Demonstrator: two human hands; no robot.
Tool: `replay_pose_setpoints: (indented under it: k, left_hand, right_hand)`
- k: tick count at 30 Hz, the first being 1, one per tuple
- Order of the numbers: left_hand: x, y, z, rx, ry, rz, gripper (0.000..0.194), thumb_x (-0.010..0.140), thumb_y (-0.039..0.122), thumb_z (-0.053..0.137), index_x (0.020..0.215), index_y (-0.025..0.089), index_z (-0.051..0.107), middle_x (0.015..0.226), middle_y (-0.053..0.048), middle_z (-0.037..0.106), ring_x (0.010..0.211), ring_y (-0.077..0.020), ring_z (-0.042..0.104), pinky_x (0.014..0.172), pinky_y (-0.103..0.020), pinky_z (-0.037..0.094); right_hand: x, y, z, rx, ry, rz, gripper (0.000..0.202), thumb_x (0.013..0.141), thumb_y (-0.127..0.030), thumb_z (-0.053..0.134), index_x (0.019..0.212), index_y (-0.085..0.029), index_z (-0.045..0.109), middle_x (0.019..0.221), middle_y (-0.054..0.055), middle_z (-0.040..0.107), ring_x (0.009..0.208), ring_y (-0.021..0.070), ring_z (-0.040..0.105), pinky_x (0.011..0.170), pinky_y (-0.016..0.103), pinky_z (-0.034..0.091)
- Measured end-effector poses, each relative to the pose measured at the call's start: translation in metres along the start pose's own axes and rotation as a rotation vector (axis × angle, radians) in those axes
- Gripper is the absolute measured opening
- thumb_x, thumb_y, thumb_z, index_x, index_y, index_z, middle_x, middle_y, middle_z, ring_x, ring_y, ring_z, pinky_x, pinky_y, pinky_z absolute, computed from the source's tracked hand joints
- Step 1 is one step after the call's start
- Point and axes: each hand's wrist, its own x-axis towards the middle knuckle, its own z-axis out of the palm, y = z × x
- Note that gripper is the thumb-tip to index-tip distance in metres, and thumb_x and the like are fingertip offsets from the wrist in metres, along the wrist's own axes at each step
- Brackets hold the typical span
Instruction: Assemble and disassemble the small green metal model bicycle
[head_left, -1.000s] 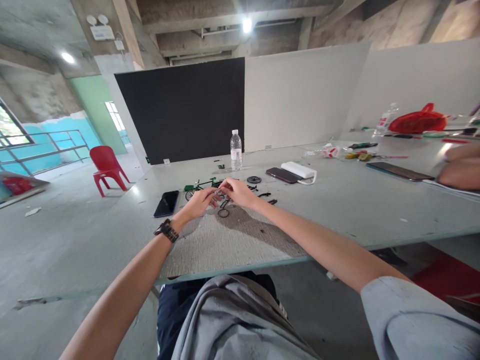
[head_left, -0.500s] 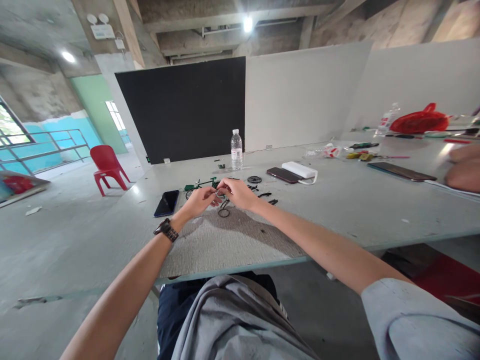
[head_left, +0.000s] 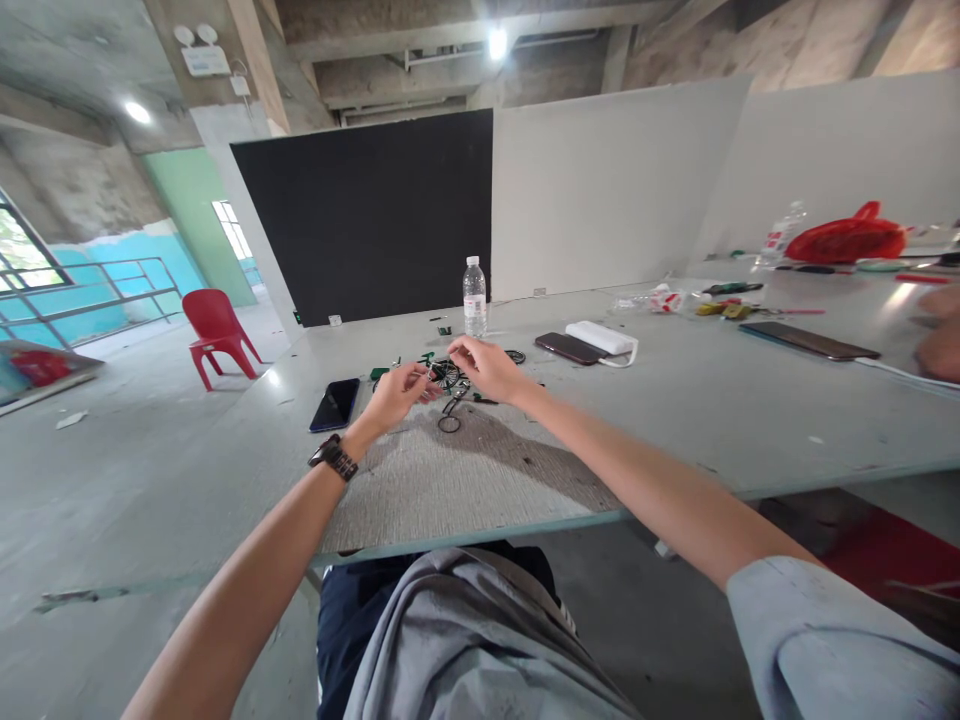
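My left hand (head_left: 403,392) is closed in a pinch over the table, around a small part too tiny to name. Just to its right and slightly higher is my right hand (head_left: 486,368), thumb and fingertips together; whatever they hold is too small to make out. Between and behind the hands are small model bicycle pieces, among them a black spoked wheel (head_left: 448,374) and a green piece (head_left: 379,373). Below my right hand lies a thin black part with a ring (head_left: 449,424). Another dark wheel (head_left: 516,356) is partly hidden behind my right hand.
A dark phone (head_left: 335,405) lies left of my hands. Behind them stands a water bottle (head_left: 474,302). To the right are a brown phone (head_left: 568,348), a white power bank (head_left: 600,338) with a cable, and another phone (head_left: 810,341) near another person's hand (head_left: 939,345).
My right hand has moved up and away from my left hand, opening a gap between them that shows the spoked wheel. My left hand has stayed nearly in place.
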Motion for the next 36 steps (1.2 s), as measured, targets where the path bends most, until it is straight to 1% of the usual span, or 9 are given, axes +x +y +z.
replay_pose_setpoints:
  k: [2, 4, 9, 12, 16, 21, 25, 30, 36]
  left_hand:
    - [0.001, -0.002, 0.000, -0.009, 0.040, 0.004, 0.021, 0.101, 0.034, 0.057, 0.104, 0.015, 0.063, 0.092, -0.012, 0.081, 0.082, -0.0205, 0.078, 0.074, -0.034, 0.064]
    - [0.001, -0.003, -0.001, -0.015, 0.054, 0.016, 0.022, 0.101, 0.035, 0.056, 0.104, 0.015, 0.062, 0.093, -0.013, 0.081, 0.082, -0.0209, 0.078, 0.075, -0.034, 0.064]
    - [0.000, -0.002, -0.001, -0.013, 0.038, 0.039, 0.024, 0.100, 0.040, 0.058, 0.103, 0.015, 0.061, 0.097, -0.014, 0.081, 0.089, -0.0218, 0.079, 0.080, -0.036, 0.064]
    - [-0.002, 0.002, -0.001, -0.004, 0.026, 0.035, 0.025, 0.101, 0.040, 0.056, 0.101, 0.016, 0.061, 0.097, -0.014, 0.081, 0.091, -0.0222, 0.078, 0.081, -0.036, 0.064]
    - [-0.004, 0.007, -0.001, 0.038, 0.016, 0.020, 0.024, 0.101, 0.038, 0.054, 0.103, 0.016, 0.063, 0.098, -0.013, 0.080, 0.090, -0.0220, 0.078, 0.080, -0.035, 0.063]
    - [-0.005, 0.009, 0.000, 0.055, 0.013, -0.001, 0.022, 0.101, 0.036, 0.054, 0.103, 0.016, 0.063, 0.094, -0.013, 0.080, 0.086, -0.0222, 0.077, 0.077, -0.036, 0.062]
    - [-0.004, 0.008, 0.002, 0.056, 0.013, -0.007, 0.021, 0.100, 0.035, 0.054, 0.100, 0.017, 0.063, 0.091, -0.012, 0.080, 0.084, -0.0223, 0.077, 0.077, -0.036, 0.062]
    - [-0.005, 0.008, 0.001, 0.077, 0.001, -0.003, 0.021, 0.101, 0.035, 0.054, 0.102, 0.017, 0.063, 0.091, -0.011, 0.080, 0.084, -0.0215, 0.077, 0.077, -0.036, 0.062]
    - [-0.004, 0.004, 0.001, 0.086, 0.017, 0.011, 0.022, 0.100, 0.038, 0.056, 0.102, 0.017, 0.063, 0.088, -0.011, 0.080, 0.081, -0.0215, 0.077, 0.077, -0.036, 0.062]
  right_hand:
    - [0.001, 0.005, -0.005, -0.082, -0.059, 0.016, 0.030, 0.105, -0.037, 0.044, 0.100, -0.018, 0.067, 0.094, 0.008, 0.072, 0.077, 0.0183, 0.058, 0.068, 0.031, 0.035]
    - [0.002, 0.009, -0.011, -0.151, -0.126, 0.048, 0.030, 0.104, -0.035, 0.047, 0.094, -0.019, 0.070, 0.093, 0.009, 0.073, 0.079, 0.0189, 0.058, 0.068, 0.032, 0.035]
    - [0.005, 0.021, -0.033, -0.381, -0.144, 0.180, 0.028, 0.102, -0.029, 0.050, 0.100, -0.020, 0.076, 0.096, 0.011, 0.076, 0.078, 0.0209, 0.061, 0.068, 0.034, 0.036]
    - [0.004, 0.031, -0.041, -0.485, -0.229, 0.238, 0.024, 0.099, -0.026, 0.055, 0.101, -0.019, 0.078, 0.101, 0.013, 0.077, 0.083, 0.0237, 0.065, 0.070, 0.035, 0.040]
    - [0.003, 0.040, -0.035, -0.462, -0.384, 0.265, 0.023, 0.097, -0.024, 0.059, 0.106, -0.020, 0.079, 0.109, 0.013, 0.078, 0.091, 0.0256, 0.069, 0.071, 0.035, 0.044]
    - [0.004, 0.037, -0.019, -0.428, -0.459, 0.238, 0.028, 0.098, -0.021, 0.056, 0.117, -0.020, 0.077, 0.118, 0.014, 0.077, 0.103, 0.0277, 0.070, 0.074, 0.034, 0.047]
    - [0.004, 0.034, -0.017, -0.471, -0.481, 0.239, 0.027, 0.097, -0.022, 0.060, 0.119, -0.020, 0.076, 0.122, 0.015, 0.075, 0.107, 0.0287, 0.069, 0.076, 0.035, 0.047]
    - [0.002, 0.039, -0.019, -0.522, -0.488, 0.281, 0.030, 0.091, -0.015, 0.066, 0.119, -0.021, 0.075, 0.125, 0.013, 0.074, 0.109, 0.0285, 0.069, 0.075, 0.033, 0.046]
    - [0.003, 0.049, -0.031, -0.511, -0.429, 0.300, 0.035, 0.089, -0.008, 0.063, 0.117, -0.024, 0.076, 0.123, 0.012, 0.075, 0.106, 0.0275, 0.070, 0.076, 0.033, 0.048]
